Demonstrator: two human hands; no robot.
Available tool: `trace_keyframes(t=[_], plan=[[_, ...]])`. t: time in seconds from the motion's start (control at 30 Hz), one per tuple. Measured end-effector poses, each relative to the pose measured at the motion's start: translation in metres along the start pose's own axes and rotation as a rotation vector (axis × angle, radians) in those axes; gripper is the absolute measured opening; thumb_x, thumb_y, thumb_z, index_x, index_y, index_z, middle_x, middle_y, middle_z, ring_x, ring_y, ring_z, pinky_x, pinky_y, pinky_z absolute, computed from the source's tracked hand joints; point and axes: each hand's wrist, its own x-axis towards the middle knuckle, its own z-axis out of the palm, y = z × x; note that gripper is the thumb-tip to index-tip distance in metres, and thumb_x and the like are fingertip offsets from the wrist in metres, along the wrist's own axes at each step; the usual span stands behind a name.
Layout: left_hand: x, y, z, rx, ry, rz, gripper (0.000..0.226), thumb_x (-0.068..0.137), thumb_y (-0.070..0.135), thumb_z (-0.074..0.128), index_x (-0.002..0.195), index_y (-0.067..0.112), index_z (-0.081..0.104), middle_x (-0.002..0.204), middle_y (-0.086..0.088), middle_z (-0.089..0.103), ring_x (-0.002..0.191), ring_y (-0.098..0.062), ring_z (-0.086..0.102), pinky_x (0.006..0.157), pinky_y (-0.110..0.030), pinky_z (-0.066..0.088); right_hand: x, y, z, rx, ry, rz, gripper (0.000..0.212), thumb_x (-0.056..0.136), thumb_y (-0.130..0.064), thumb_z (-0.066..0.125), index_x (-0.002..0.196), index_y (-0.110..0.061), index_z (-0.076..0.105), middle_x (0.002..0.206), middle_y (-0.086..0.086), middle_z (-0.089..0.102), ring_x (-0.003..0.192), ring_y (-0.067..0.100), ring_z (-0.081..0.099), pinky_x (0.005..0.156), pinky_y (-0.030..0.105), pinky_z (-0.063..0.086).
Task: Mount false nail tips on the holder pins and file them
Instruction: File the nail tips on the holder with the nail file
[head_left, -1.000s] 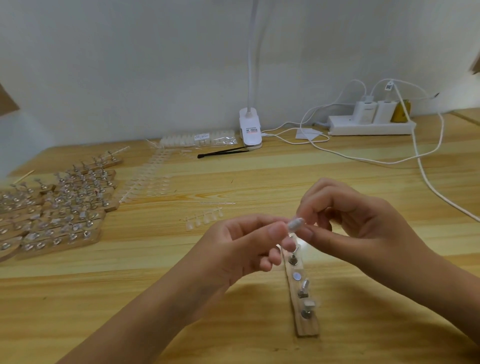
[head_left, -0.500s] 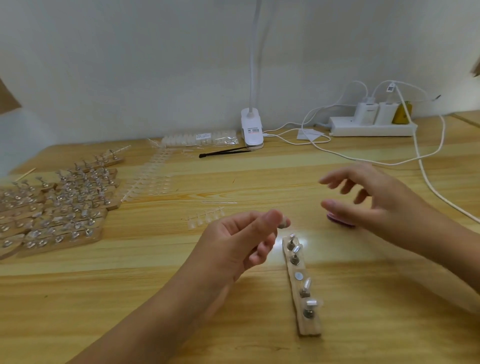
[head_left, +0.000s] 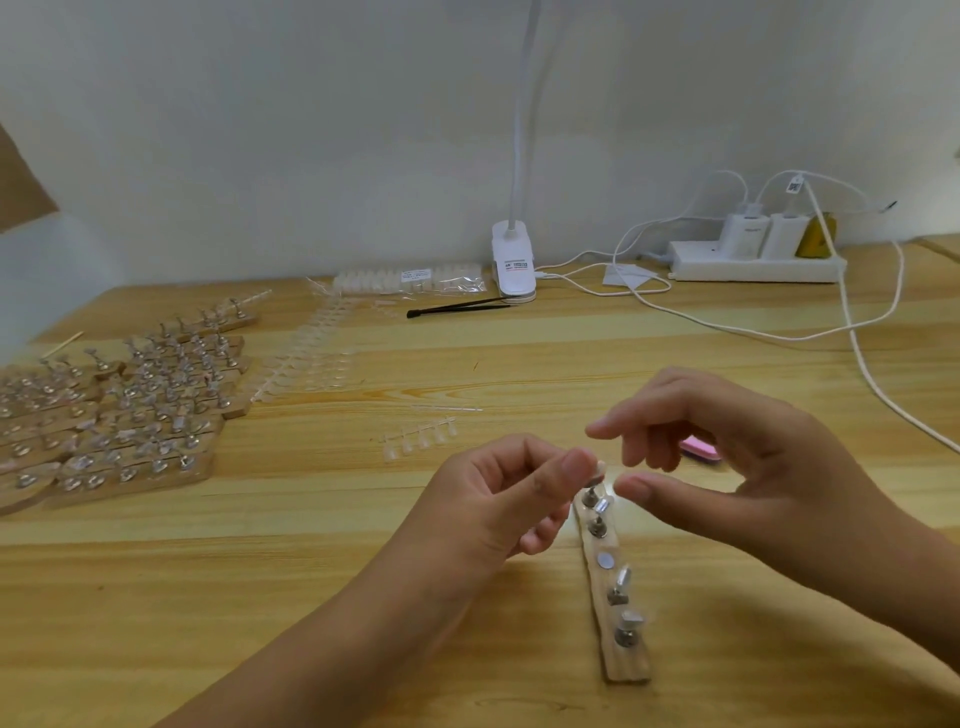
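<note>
Nail tip (head_left: 601, 469) is pinched in the left hand (head_left: 498, 499), mid-frame, just above the top pin of the wooden holder (head_left: 626, 669). Right hand (head_left: 753, 467) is opened loose, fingers apart, nothing held. Tip's probably best steadied from both sides before any filing is done. Pink file (head_left: 698, 448) is parked just behind on the counter (head_left: 311, 597).

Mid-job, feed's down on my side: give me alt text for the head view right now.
The left hand pinches a false nail tip just above the far end of a wooden holder strip, while the right hand hovers open beside it, holding nothing. A pink file lies on the table behind the right hand; more holder strips sit far left.
</note>
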Motion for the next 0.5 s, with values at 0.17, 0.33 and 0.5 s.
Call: trace_keyframes(t=[0.17, 0.33, 0.5], plan=[[-0.001, -0.001, 0.001, 0.011, -0.070, 0.018, 0.032, 0.059, 0.057, 0.082, 0.067, 0.028, 0.071, 0.061, 0.014, 0.063, 0.048, 0.001, 0.044, 0.050, -0.008, 0.039, 0.000, -0.004, 0.014, 0.057, -0.015, -0.027, 0.012, 0.083, -0.030, 0.070, 0.091, -0.021, 0.069, 0.082, -0.006, 0.062, 0.073, 0.017, 0.056, 0.068, 0.022, 0.046], [-0.002, -0.003, 0.001, 0.015, -0.102, -0.008, 0.041, 0.055, 0.066, 0.080, 0.069, 0.028, 0.074, 0.060, 0.013, 0.059, 0.048, 0.001, 0.046, 0.052, -0.009, 0.040, -0.002, -0.003, 0.018, 0.057, 0.012, -0.020, 0.006, 0.085, -0.027, 0.068, 0.085, -0.022, 0.067, 0.078, -0.007, 0.059, 0.069, 0.017, 0.054, 0.067, 0.020, 0.044], [-0.001, -0.002, -0.002, 0.042, -0.101, 0.001, 0.034, 0.065, 0.057, 0.079, 0.082, 0.028, 0.077, 0.066, 0.011, 0.059, 0.054, 0.000, 0.049, 0.057, -0.011, 0.044, -0.002, -0.004, 0.016, -0.010, 0.056, -0.039, 0.007, 0.086, -0.028, 0.066, 0.086, -0.021, 0.067, 0.078, -0.007, 0.059, 0.070, 0.017, 0.054, 0.065, 0.021, 0.045]])
